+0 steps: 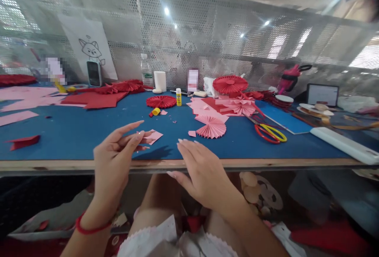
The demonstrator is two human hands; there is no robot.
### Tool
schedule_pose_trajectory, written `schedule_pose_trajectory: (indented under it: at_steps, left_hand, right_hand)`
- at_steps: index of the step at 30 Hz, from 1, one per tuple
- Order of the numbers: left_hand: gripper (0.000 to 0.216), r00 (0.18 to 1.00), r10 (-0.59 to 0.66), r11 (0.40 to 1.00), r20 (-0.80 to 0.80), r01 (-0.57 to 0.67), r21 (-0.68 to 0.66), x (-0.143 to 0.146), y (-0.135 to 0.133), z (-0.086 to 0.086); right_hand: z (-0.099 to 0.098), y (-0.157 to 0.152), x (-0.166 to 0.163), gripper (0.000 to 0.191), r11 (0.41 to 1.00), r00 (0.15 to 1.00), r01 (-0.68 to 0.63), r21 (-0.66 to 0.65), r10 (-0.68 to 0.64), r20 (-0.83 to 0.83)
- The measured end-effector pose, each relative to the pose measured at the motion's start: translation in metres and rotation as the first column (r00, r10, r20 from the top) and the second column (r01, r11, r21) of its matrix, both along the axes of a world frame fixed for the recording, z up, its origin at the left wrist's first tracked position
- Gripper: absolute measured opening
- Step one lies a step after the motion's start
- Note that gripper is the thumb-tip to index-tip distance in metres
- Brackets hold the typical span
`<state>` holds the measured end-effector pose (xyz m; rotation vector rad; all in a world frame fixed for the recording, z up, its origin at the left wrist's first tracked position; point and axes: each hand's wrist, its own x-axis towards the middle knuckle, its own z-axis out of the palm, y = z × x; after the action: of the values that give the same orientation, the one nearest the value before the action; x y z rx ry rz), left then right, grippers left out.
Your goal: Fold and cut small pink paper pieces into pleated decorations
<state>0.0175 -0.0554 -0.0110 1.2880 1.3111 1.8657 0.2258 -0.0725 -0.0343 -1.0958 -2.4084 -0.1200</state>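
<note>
My left hand [114, 158] is raised above the blue work table [74, 138], its thumb and fingertips pinching a small piece of pink paper [154, 136]. A bent red string bracelet [91, 225] circles that wrist. My right hand [201, 174] is open and holds nothing, its fingertips resting on the table near the front wooden edge [189, 164]. The nearest things to it are a pink paper fan [211, 126] and a small pink scrap [192, 133].
Red and pink paper rosettes [230, 84] and paper sheets [94, 100] lie across the table. A glue stick [179, 97], red-handled scissors [270, 133], a water bottle [146, 71] and a white roll [343, 144] stand or lie about. A perforated metal panel [189, 32] rises behind.
</note>
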Motion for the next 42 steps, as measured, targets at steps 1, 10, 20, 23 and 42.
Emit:
schedule_pose_trajectory:
  at_steps: [1,10,20,23,42]
  left_hand:
    - [0.042,0.999,-0.022,1.000,-0.026,0.021,-0.022,-0.002,0.002,-0.002]
    - [0.038,0.979,-0.187,0.977,-0.083,0.177,-0.117,-0.009,0.012,-0.011]
    - [0.035,0.987,-0.138,0.990,-0.077,0.136,-0.028,-0.012,0.008,-0.013]
    - [0.042,0.983,-0.155,0.988,-0.101,0.153,-0.028,-0.012,0.005,-0.013]
    - [0.052,0.979,-0.141,0.988,-0.149,0.130,-0.079,-0.011,0.002,-0.013]
  right_hand:
    - [0.001,0.000,0.000,0.065,1.000,1.000,-0.016,-0.002,0.016,0.011]
    - [0.005,0.007,0.004,0.070,0.998,0.997,0.029,-0.050,-0.026,0.066]
    - [0.014,0.020,-0.032,0.074,0.985,0.992,0.120,-0.127,-0.113,0.062]
    - [0.012,0.010,-0.002,0.067,0.976,0.981,0.191,-0.100,-0.187,0.055]
    - [-0.001,0.006,-0.025,0.074,0.965,0.965,0.261,-0.008,-0.261,-0.022]
